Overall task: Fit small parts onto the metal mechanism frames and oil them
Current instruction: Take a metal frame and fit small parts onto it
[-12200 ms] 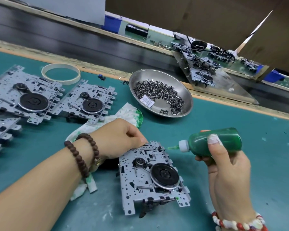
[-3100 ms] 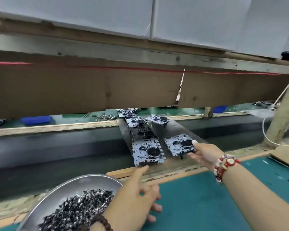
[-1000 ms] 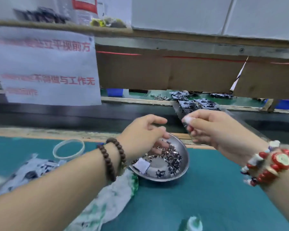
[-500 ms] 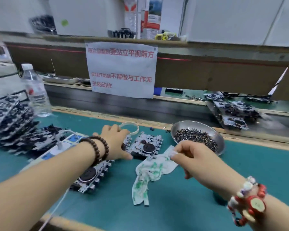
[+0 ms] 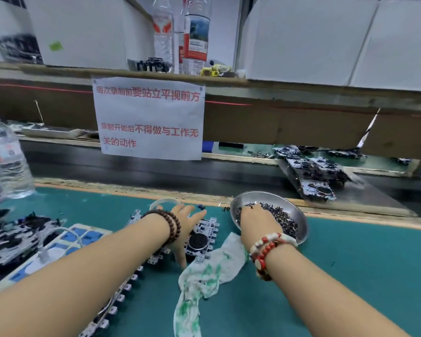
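Your left hand (image 5: 184, 221) lies flat on a metal mechanism frame (image 5: 201, 238) on the green worktop (image 5: 350, 276), fingers spread and straight, thumb reaching down past the frame's near edge toward the rag; its grip holds nothing, it only presses on the frame. Your right hand (image 5: 258, 221) is down inside the steel dish (image 5: 299, 215), resting on the heap of small dark parts (image 5: 283, 217); the fingers are hidden behind the back of the hand, so you cannot tell whether the grip has pinched a part. The dish sits just right of the frame, near the worktop's far edge. Between your two wrists lies a white rag stained green (image 5: 204, 273), its upper corner touching the dish side of your right wrist. A second frame (image 5: 122, 295) runs under your left forearm. Just beyond your left fingertips sits a pale ring (image 5: 162, 203). Far to the left of that hand stand a clear water bottle (image 5: 6, 159) and a blurred pile of more frames (image 5: 12, 234). Beyond the dish, across the dark conveyor, finished frames lie on a sloped plate (image 5: 314, 176).
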A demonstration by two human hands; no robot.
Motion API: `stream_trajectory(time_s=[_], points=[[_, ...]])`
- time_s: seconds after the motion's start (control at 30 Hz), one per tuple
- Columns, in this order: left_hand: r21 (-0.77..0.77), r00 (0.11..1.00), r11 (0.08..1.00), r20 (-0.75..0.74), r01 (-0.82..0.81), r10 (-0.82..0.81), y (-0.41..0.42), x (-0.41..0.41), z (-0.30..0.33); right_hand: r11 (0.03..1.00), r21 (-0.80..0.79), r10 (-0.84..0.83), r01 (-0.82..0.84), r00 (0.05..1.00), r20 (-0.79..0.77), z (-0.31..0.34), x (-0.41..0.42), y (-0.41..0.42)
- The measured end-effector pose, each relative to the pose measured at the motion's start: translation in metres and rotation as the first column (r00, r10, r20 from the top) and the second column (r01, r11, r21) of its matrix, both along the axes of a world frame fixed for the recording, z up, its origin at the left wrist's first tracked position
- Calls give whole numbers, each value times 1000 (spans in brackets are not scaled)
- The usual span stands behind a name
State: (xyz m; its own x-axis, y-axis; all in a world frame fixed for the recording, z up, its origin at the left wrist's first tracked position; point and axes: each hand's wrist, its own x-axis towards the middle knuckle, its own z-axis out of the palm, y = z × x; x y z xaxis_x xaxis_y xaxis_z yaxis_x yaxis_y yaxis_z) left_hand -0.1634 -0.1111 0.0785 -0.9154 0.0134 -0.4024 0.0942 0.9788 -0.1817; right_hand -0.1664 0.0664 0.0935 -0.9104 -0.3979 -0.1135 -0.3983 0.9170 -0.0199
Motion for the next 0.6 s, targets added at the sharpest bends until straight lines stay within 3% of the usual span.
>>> stream_trajectory(time_s=[0.07, 0.1, 0.2, 0.4, 0.6], points=[[3, 999, 1000, 54, 6, -6, -1, -9, -3, 983, 149, -153, 111, 938, 310, 6, -11, -2], [6, 997, 1000, 71, 9, -9, -2, -13, -5, 946, 236, -286, 221, 913, 292, 9, -14, -3], [57, 994, 998, 101, 29, -34, -9, -24, -13, 886, 439, -291, 148, 915, 280, 13, -28, -10], [124, 991, 989, 98, 80, -92, -16, -31, -17, 833, 552, -233, 33, 926, 297, 5, -42, -18], [67, 998, 996, -17, 63, -62, -16, -26, -8, 807, 590, -134, -34, 962, 239, 5, -43, -18]])
